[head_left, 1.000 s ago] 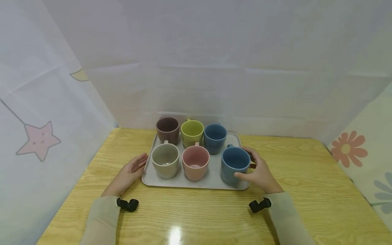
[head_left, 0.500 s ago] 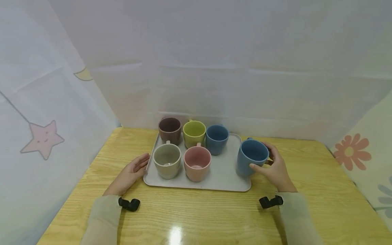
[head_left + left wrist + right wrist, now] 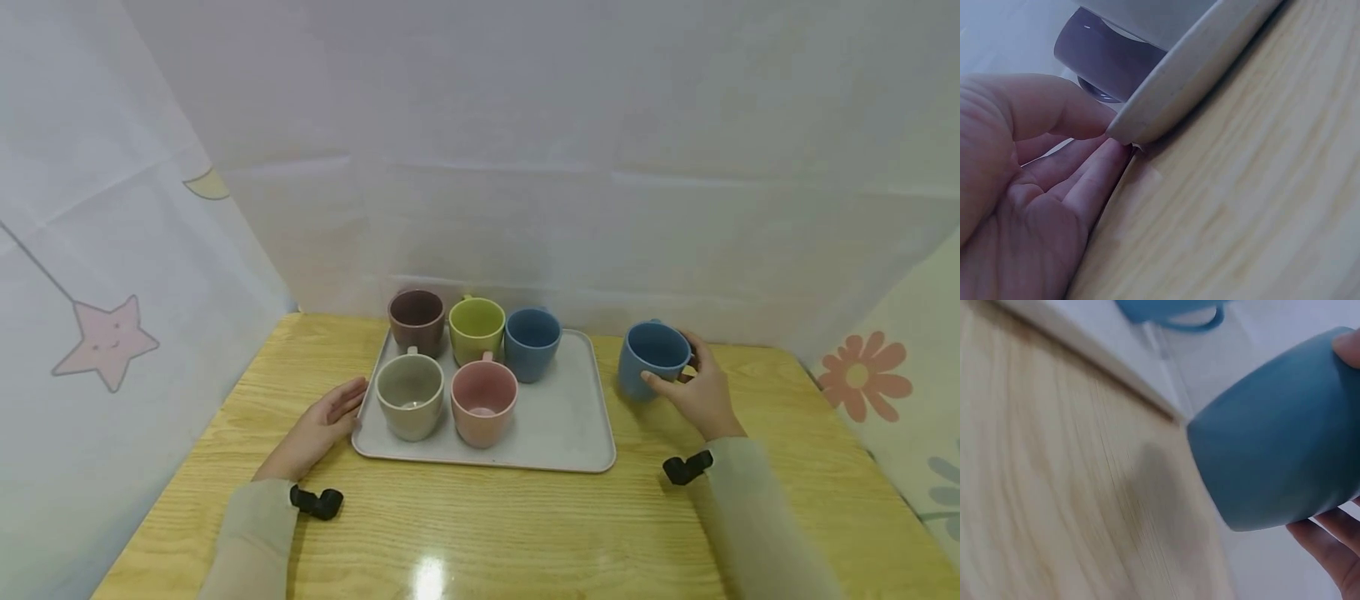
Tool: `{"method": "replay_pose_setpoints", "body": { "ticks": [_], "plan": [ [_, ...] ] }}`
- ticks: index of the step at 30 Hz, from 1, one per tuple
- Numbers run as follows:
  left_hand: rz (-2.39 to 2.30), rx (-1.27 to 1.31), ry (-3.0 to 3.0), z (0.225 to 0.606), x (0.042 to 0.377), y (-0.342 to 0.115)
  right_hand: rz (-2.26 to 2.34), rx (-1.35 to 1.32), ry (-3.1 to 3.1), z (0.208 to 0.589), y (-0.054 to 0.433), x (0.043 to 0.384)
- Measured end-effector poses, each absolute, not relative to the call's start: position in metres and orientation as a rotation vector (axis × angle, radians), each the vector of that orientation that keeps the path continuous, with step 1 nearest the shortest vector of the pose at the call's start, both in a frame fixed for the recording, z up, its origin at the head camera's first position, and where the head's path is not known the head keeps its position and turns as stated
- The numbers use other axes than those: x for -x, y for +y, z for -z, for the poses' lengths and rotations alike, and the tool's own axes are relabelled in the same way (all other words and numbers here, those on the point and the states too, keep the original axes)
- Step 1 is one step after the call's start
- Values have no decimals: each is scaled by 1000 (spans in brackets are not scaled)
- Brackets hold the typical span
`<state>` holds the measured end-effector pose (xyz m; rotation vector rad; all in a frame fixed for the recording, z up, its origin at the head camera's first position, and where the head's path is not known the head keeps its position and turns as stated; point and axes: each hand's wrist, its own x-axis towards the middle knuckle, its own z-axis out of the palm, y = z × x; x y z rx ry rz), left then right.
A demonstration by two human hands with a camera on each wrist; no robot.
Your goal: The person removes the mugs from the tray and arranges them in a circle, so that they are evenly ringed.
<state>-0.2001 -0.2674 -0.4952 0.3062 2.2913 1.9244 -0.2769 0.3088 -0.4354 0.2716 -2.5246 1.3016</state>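
In the head view, my right hand (image 3: 703,395) grips a blue mug (image 3: 634,373) by its body, to the right of the white tray (image 3: 567,421). The right wrist view has this mug (image 3: 1272,437) raised off the wood, its shadow below. At the tray's left edge is my left hand (image 3: 318,427); up close, its thumb and fingertips (image 3: 1100,162) pinch the rim. On the tray stand a cream mug (image 3: 410,404) and a pink mug (image 3: 482,412) in front, with a brown mug (image 3: 417,329), a green mug (image 3: 476,333) and a second blue mug (image 3: 532,350) behind.
The tray lies on a wooden table (image 3: 487,533). White cloth (image 3: 480,167) hangs along the table's back edge, and printed cloth stands at both sides. A small black camera is strapped to each wrist.
My right hand has lifted the blue mug from the tray's front right corner and carried it right and back, past the tray's edge. The left hand has stayed at the tray.
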Motion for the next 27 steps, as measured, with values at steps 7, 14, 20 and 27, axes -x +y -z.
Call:
{"method": "replay_pose_setpoints", "body": {
  "ticks": [7, 14, 20, 27],
  "plan": [
    [-1932, -310, 2279, 497, 199, -268, -1240, -190, -2567, 433, 330, 296],
    [-1945, -303, 2269, 496, 200, -268, -1219, -113, -2579, 433, 343, 312],
    [-1944, -287, 2271, 495, 198, -269, -1227, -71, -2596, 434, 348, 318],
    [-1952, -287, 2256, 494, 199, -268, -1228, -38, -2604, 436, 354, 320]
  ]
}}
